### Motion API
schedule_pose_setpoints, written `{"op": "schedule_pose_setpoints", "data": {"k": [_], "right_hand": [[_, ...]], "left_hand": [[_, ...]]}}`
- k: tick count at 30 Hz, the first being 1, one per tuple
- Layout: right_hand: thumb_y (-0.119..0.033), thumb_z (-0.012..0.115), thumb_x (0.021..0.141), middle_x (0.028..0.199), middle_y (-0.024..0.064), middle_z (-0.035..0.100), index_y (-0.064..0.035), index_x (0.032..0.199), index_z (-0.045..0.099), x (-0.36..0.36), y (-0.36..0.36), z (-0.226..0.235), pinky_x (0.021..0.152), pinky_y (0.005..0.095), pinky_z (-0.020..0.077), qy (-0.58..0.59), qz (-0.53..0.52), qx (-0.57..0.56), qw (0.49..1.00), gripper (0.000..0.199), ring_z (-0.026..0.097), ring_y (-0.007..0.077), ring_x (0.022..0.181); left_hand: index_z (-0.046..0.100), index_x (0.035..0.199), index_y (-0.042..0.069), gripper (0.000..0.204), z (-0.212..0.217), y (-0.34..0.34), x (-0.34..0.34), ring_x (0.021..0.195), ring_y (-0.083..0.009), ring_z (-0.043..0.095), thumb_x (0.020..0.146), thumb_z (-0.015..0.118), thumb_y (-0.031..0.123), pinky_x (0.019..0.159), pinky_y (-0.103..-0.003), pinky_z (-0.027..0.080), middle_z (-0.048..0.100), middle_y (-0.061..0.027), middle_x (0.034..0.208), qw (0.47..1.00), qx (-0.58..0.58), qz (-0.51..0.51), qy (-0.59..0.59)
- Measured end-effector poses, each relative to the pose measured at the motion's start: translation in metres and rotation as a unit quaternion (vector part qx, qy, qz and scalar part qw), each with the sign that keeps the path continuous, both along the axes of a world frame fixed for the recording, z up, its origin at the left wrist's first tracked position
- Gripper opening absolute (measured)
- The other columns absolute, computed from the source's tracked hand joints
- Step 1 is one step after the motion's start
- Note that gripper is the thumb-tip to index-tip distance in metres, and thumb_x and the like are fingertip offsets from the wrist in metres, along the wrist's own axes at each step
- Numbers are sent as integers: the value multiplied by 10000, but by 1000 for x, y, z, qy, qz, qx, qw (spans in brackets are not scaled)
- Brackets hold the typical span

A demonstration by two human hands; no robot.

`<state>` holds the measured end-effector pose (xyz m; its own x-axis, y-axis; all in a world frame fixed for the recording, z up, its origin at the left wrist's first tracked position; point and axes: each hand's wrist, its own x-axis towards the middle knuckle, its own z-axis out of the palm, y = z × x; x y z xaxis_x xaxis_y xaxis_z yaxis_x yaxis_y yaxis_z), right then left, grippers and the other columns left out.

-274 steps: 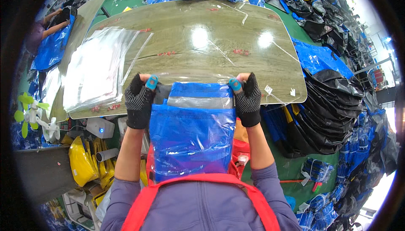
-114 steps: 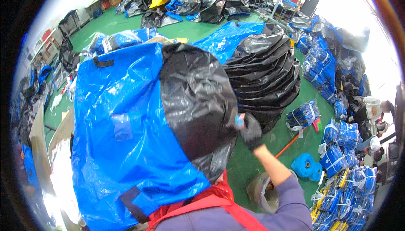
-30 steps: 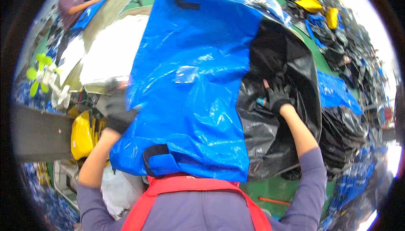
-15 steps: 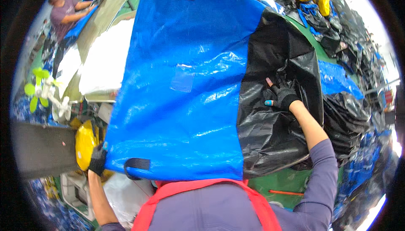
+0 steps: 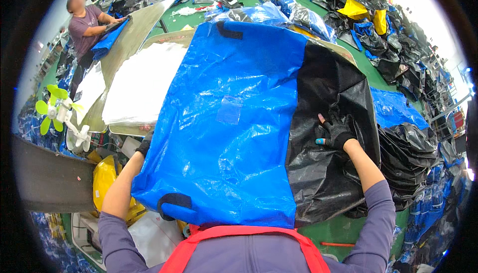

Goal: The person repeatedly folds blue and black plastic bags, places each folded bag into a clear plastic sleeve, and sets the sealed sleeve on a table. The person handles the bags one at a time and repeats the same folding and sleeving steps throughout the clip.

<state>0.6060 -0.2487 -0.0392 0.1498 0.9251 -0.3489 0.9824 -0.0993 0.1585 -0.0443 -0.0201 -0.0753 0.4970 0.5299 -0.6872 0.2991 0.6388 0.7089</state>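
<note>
- In the head view, a big blue and black sheet (image 5: 234, 143) lay spread out in front of the person, on top of the desk (image 5: 343, 54), and it hid most of the desk top.
- The step looked like making the sheet flat, because it was wide out but had lots of wrinkles, most of all in the black part.
- The right hand (image 5: 336, 132) lay flat on the black part, with its fingers spread wide. It pressed on the sheet and did not pinch anything.
- The left hand (image 5: 144, 146) was at the left blue edge, and most of it was hidden behind the sheet. I could not see if its fingers had hold of the edge.
- The next move seemed to call for a gentle pull on the left edge, with the right side pinned down so the sheet would not slide.
- The blue part pointed left and the round black end pointed right. The line where the colors met ran nearly straight away from the person.
- The sheet looked a bit longer from side to side, but the lens bent things, so I was not sure.
- One black strap (image 5: 230, 31) sat at the far left corner, and another black strap (image 5: 174, 203) made a loop near the close left corner.
</note>
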Motion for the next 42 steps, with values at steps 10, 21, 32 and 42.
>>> {"op": "schedule_pose_setpoints", "data": {"k": [10,21,32,42], "right_hand": [[-648,656,671,1510,199,248,-260,1490,256,13,-14,21,1135,560,129,-56,27,-49,997,991,214,419,1392],[-483,549,869,1520,171,246,-132,1480,256,-3,60,23,1145,448,193,-42,20,68,997,763,238,367,1394],[-534,457,890,1509,171,271,-118,1449,333,21,107,-6,1156,524,75,-74,21,169,983,708,204,344,1412],[-461,584,830,1399,150,423,-133,1363,451,66,127,-15,1090,501,255,-23,-15,74,997,640,373,327,1300]], "left_hand": [[536,1267,87,383,56,-19,-50,1119,-238,551,969,460,316,955,-402,457,586,-160,1226,932,280,-198,117],[436,1351,41,756,113,-120,12,1105,-382,555,715,762,289,953,-452,445,560,-241,1233,730,332,-258,539],[561,1300,182,550,38,-262,375,1018,-372,616,868,523,520,949,-416,456,659,-165,1075,513,639,-432,-376],[483,1357,254,617,13,17,403,1383,-426,241,835,512,582,1100,-617,124,375,-203,1450,528,758,-360,126]]}}
